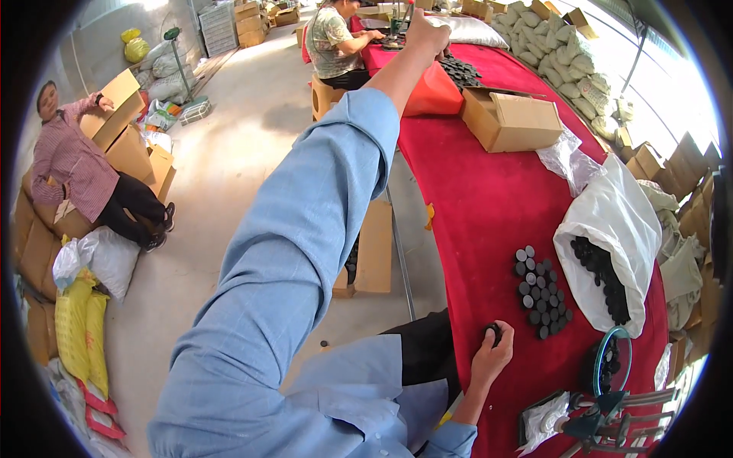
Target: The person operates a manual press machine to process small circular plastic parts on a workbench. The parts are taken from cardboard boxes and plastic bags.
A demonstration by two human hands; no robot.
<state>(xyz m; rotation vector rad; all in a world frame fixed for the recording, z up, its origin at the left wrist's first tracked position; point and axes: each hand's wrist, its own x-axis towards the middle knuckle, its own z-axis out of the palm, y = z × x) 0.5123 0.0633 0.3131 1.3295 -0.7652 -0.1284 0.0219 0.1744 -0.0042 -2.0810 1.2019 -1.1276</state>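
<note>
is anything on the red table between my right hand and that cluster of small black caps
Nothing visible does. The right hand, closed on a small black cap, sits at the red table edge, and only bare cloth separates it from the cluster of black caps.

bare red cloth [489, 206], caps [540, 294] rightward

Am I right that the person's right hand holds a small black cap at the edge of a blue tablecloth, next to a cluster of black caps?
Not quite: the tablecloth is red, not blue, as the head view shows. The rest holds: the right hand grips a small black cap at the cloth's edge, next to the cluster of black caps.
</note>
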